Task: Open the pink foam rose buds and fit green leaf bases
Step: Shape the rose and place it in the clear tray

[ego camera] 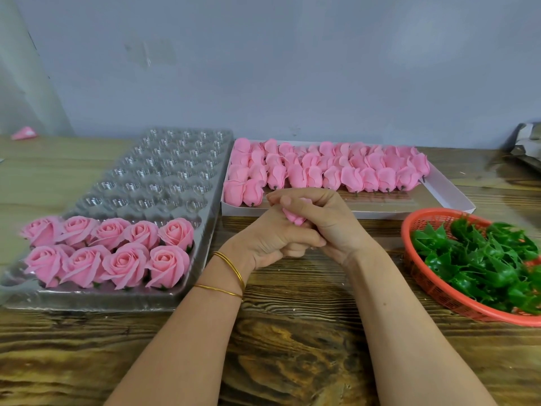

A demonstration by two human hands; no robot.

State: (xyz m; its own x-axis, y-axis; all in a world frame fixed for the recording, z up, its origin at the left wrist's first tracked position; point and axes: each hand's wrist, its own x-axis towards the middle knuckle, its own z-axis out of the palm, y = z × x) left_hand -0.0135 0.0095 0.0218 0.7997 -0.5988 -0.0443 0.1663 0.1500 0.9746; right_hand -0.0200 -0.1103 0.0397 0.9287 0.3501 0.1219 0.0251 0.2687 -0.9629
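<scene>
At the centre of the table (292, 332), the left hand (270, 244) and right hand (329, 227) are clasped together round one pink bud (292, 217). The fingers of both are curled tight on it, and the right fingers arch over the top. Only a small pink patch shows between the hands, so its long axis and which end leads cannot be told. Two gold bangles (232, 273) sit on the left wrist.

At 12 o'clock a white box (439, 197) holds rows of closed buds (328, 168). They lie on their sides with their long axes running toward 12 and their dark stem stubs toward 6. The back rows overlap and are hard to count.

At 9 o'clock a clear tray (164, 171) carries nine opened roses (108, 253) in its two near rows, faces up and tilted toward 6. Its far cups blur together.

At 3 o'clock a red basket (433, 288), cut by the frame edge, holds a tangle of green leaf bases (480, 259), none distinct from the rest.
</scene>
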